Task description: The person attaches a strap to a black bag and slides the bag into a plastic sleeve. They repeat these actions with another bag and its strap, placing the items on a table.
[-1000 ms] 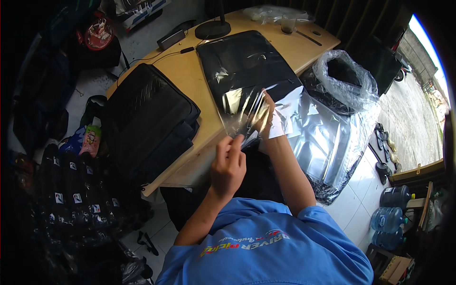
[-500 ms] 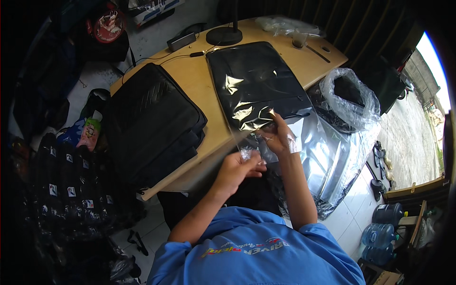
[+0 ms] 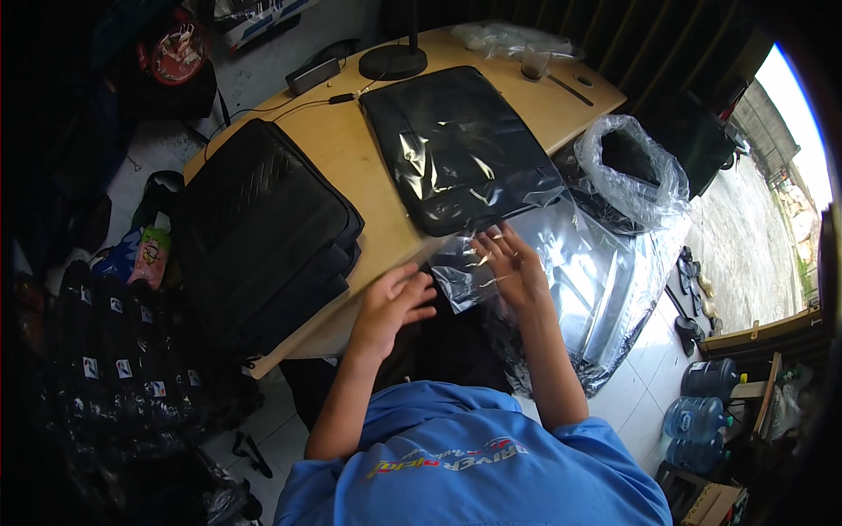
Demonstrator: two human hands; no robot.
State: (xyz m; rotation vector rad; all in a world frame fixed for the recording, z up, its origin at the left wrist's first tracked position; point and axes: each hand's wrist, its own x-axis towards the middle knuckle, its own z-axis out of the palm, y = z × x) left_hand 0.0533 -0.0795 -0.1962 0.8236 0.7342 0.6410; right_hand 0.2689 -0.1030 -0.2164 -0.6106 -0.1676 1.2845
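Note:
A black flat case (image 3: 456, 145) lies on the table inside a clear plastic bag (image 3: 462, 279), whose loose end hangs past the front edge toward me. My right hand (image 3: 519, 270) is at that loose end, its fingers stretched out against the film; whether they are inside or behind it I cannot tell. To the left of the film, my left hand (image 3: 392, 309) is held up with fingers apart and nothing in it. Several black cases (image 3: 267, 215) lie stacked at the table's left side.
On the wooden table (image 3: 351, 167) stand a lamp base (image 3: 392, 61), a dark box (image 3: 313, 76) with a cable, and a clear cup (image 3: 534, 63). Large shiny plastic wrapping (image 3: 583, 289) and an opened plastic sack (image 3: 636, 180) are at right. Water bottles (image 3: 697, 416) lie lower right.
My left hand has let go of the film and moved left, its fingers spreading. My right hand's fingers have straightened. The bag's loose end lies flatter over the near edge.

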